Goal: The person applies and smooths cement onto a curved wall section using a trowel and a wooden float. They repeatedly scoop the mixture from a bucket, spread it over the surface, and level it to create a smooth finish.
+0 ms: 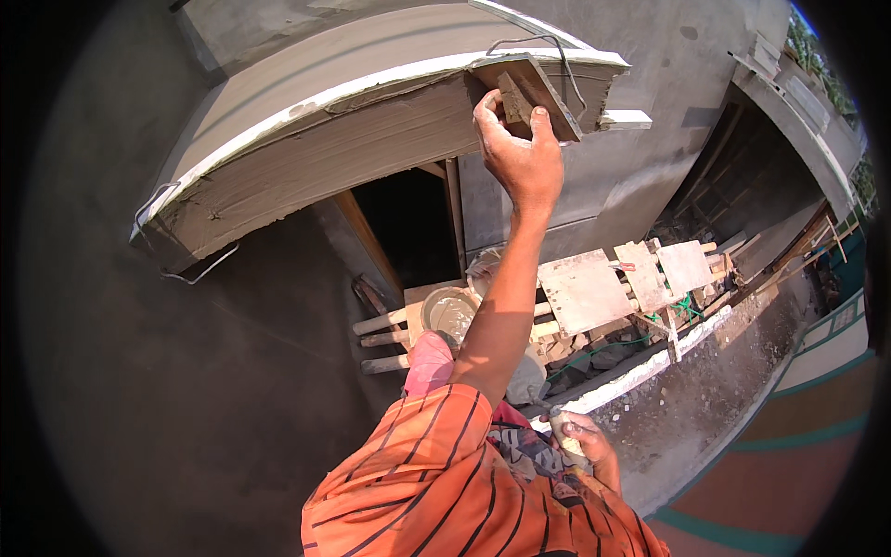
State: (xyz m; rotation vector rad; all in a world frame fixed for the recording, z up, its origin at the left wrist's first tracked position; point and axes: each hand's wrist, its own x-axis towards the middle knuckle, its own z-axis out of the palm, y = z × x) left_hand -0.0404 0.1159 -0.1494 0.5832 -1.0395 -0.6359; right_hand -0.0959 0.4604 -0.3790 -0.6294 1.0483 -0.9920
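My left hand is raised and wrapped round the grip of a plastering float. The float's plate lies at the right end of a ledge's front face, which carries wet grey mortar. A pale straight edging strip runs along the top of that face. A bent wire clamp loops beside the float. Low by my waist, my right hand is closed round a pale, smeared tool handle; the rest of that tool is hidden.
Below stands a bucket of wet mortar on a scaffold of poles and boards. Rubble lies beneath the boards. Another bent wire clamp hangs at the ledge's left end. Behind is a dark doorway.
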